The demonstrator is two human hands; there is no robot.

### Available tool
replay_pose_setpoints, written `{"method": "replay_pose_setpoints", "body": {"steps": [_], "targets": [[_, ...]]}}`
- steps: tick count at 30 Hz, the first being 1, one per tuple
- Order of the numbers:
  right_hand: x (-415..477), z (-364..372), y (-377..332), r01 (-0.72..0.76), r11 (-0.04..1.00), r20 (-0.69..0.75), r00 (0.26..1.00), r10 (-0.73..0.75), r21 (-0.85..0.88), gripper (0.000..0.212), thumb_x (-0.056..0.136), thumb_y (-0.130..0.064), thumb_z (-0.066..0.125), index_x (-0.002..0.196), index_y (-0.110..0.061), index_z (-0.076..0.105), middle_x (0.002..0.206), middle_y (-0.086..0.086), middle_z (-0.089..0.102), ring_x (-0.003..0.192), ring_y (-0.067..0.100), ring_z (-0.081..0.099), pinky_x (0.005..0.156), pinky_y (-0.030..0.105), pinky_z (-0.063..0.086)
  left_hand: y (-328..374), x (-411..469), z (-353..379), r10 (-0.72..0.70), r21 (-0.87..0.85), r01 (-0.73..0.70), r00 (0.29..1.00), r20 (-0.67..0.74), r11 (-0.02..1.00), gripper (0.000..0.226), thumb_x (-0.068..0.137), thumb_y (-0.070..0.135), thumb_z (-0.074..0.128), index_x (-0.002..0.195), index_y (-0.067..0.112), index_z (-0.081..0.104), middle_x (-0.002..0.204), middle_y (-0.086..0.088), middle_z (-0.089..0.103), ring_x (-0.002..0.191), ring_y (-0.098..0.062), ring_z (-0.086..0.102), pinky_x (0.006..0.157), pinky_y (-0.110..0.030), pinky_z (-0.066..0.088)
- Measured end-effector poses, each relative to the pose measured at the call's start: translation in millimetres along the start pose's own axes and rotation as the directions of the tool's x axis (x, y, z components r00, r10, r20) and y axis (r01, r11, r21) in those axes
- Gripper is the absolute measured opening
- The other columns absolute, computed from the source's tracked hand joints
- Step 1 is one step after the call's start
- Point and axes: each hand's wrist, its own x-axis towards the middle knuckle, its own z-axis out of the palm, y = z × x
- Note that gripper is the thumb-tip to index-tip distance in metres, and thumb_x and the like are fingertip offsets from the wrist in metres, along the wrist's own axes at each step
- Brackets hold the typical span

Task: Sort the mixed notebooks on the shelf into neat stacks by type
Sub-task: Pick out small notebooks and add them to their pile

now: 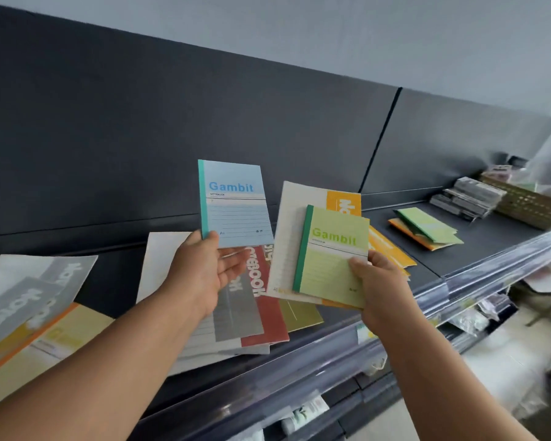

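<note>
Your left hand [204, 275] hid part of the grey and red notebooks [261, 316] on the shelf [490, 237]; the pile [29, 300] at the near left was blurred and cut off. The basket [528, 205] far right held blurred items. Your left thumb pinched the blue notebook [236, 205] above the shelf; your right hand [377, 281] gripped the green notebook [331, 259] together with a larger white-and-orange notebook [291, 224].

Pale blue notebook [236, 202] pinched at the left hand [204, 275] thumb: teal spine strip, blue "Gambit" lettering, faint ruled lines. Light green notebook [331, 259] under the right hand [379, 281] thumb: dark green spine, lime lettering, ruled lines; behind it, on the same fingers, white lined notebook [291, 224] with orange corner block. Beyond the left fingertips, grey-banded cover [236, 316] and brick-red cover [269, 316], white lettering on both.
</note>
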Motion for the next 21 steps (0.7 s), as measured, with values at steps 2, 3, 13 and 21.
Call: {"method": "replay_pose_setpoints", "body": {"steps": [2,3,13,21], "targets": [[3.2,-15.2,0.8,0.004,1.0,-0.069,0.998,-0.005,-0.012,0.019,0.098,-0.008,0.049,0.101,-0.02,0.063,0.097,0.007,0.067,0.083,0.029,0.063,0.077,0.053,0.058,-5.8,-2.2,10.8,-0.016,-0.004,0.016,0.999,0.032,1.0,0.023,0.104,0.016,0.034,0.113,0.019,0.055,0.098,-0.014,0.072,0.081,-0.027,0.071,0.073,-0.038,0.058],[4.8,-22.2,0.9,0.003,1.0,-0.089,0.996,-0.005,-0.018,0.019,0.097,-0.009,0.049,0.1,-0.021,0.063,0.098,0.008,0.067,0.085,0.03,0.063,0.08,0.056,0.057,-8.1,-3.6,16.6,-0.022,-0.003,0.022,0.999,0.049,1.0,0.022,0.104,0.016,0.034,0.112,0.019,0.055,0.099,-0.015,0.072,0.082,-0.028,0.07,0.075,-0.039,0.058],[74.0,-70.7,-7.8,0.026,0.999,-0.135,0.99,-0.031,-0.038,0.02,0.096,-0.01,0.049,0.114,-0.016,0.058,0.098,0.005,0.065,0.083,0.026,0.063,0.073,0.044,0.058,-19.1,6.8,82.6,0.062,0.088,-0.071,0.993,0.1,0.994,0.021,0.104,0.018,0.035,0.105,0.021,0.056,0.096,-0.012,0.072,0.087,-0.029,0.071,0.078,-0.038,0.057],[180.5,-106.8,-7.3,0.129,0.965,0.052,0.991,-0.12,-0.229,0.014,0.093,-0.008,0.051,0.101,-0.016,0.06,0.102,0.005,0.067,0.088,0.023,0.064,0.077,0.04,0.057,-54.8,29.4,167.3,0.144,0.069,-0.142,0.989,-0.037,0.988,0.022,0.104,0.017,0.036,0.113,0.019,0.056,0.09,-0.009,0.073,0.08,-0.023,0.071,0.071,-0.034,0.057]]}}
